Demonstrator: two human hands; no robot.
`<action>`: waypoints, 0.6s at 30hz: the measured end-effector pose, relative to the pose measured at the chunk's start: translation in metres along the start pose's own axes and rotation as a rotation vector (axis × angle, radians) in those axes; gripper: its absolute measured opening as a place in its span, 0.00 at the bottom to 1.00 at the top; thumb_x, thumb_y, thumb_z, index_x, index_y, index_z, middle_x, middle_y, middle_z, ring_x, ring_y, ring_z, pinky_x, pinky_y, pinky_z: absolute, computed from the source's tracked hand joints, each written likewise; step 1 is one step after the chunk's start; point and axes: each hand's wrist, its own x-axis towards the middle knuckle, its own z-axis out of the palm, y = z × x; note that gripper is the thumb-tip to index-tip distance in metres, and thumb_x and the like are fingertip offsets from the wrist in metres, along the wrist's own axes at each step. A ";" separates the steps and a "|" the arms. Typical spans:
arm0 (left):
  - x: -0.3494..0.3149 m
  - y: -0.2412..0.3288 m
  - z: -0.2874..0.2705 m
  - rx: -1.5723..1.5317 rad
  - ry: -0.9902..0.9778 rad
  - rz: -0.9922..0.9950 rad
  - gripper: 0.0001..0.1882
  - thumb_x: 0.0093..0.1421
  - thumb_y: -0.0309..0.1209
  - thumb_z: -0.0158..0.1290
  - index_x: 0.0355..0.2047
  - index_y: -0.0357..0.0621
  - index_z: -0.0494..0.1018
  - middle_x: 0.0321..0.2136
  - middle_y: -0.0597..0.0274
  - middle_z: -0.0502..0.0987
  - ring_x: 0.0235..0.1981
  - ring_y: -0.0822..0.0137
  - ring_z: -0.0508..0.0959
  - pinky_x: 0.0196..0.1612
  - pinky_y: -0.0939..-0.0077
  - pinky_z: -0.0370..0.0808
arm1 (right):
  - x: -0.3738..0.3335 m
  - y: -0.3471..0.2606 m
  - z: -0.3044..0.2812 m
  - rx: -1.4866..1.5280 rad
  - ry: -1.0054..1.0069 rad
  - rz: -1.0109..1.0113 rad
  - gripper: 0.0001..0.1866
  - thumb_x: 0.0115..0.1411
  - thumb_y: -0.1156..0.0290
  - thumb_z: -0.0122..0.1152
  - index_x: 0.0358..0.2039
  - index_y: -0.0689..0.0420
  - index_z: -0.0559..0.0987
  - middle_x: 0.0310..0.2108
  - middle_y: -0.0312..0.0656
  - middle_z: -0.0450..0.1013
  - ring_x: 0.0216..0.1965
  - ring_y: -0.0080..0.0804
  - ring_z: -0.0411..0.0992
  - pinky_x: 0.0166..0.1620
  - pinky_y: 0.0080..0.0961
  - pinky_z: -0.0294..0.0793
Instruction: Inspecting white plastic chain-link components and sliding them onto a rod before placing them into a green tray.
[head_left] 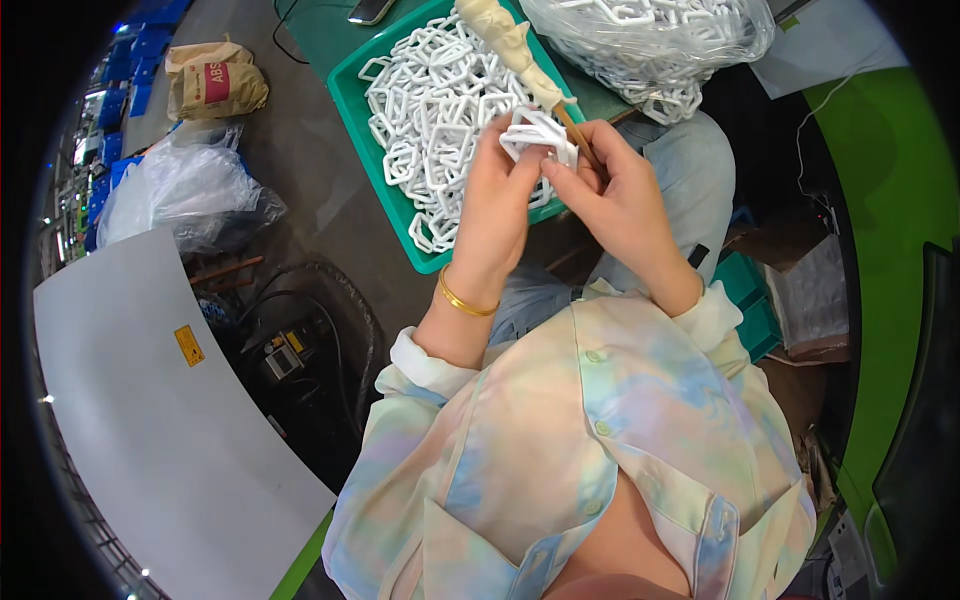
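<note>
My left hand (495, 205) is closed around a few white angular plastic frames (535, 130), held over the near right part of a green tray (400, 215). My right hand (630, 205) meets it from the right, its thumb against the same frames. A brown wooden stick (577, 135) runs into the curled fingers of my right hand. Its far end carries a lumpy cream-coloured wrapping (510, 45), which lies across the tray's right side. Many loose white frames (430, 130) fill the tray. My fingers hide part of the held frames and the stick's near end.
A clear plastic bag (660, 50) of similar white frames stands beyond my knee. On the left are a brown paper sack (215, 80), a translucent bag (180, 190) and a large pale grey panel (150, 400). A phone (371, 10) lies at the far edge.
</note>
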 end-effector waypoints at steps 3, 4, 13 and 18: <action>0.002 0.017 -0.008 1.210 0.023 0.725 0.15 0.63 0.23 0.50 0.51 0.38 0.68 0.45 0.55 0.73 0.41 0.65 0.76 0.42 0.72 0.73 | 0.004 0.002 -0.006 0.030 -0.080 0.068 0.13 0.61 0.71 0.64 0.43 0.61 0.75 0.22 0.23 0.58 0.24 0.11 0.53 0.27 0.13 0.54; 0.003 0.022 -0.008 1.211 0.024 0.723 0.15 0.63 0.23 0.50 0.51 0.38 0.68 0.45 0.55 0.73 0.41 0.65 0.76 0.42 0.72 0.73 | 0.006 0.003 -0.006 0.039 -0.129 0.085 0.12 0.61 0.71 0.63 0.42 0.61 0.75 0.22 0.23 0.58 0.24 0.10 0.53 0.27 0.13 0.53; 0.022 0.033 -0.040 0.136 0.107 0.127 0.12 0.69 0.26 0.42 0.51 0.38 0.66 0.36 0.64 0.73 0.31 0.72 0.74 0.31 0.78 0.73 | -0.011 0.022 -0.012 -0.203 -0.206 -0.178 0.12 0.70 0.65 0.49 0.38 0.61 0.77 0.22 0.35 0.67 0.23 0.21 0.62 0.29 0.22 0.63; 0.019 0.037 -0.037 0.045 0.019 -0.003 0.10 0.68 0.30 0.48 0.47 0.40 0.68 0.35 0.64 0.73 0.32 0.71 0.74 0.32 0.78 0.72 | -0.013 0.020 -0.012 -0.214 -0.092 -0.170 0.11 0.68 0.68 0.51 0.37 0.61 0.77 0.21 0.36 0.67 0.23 0.20 0.62 0.29 0.20 0.63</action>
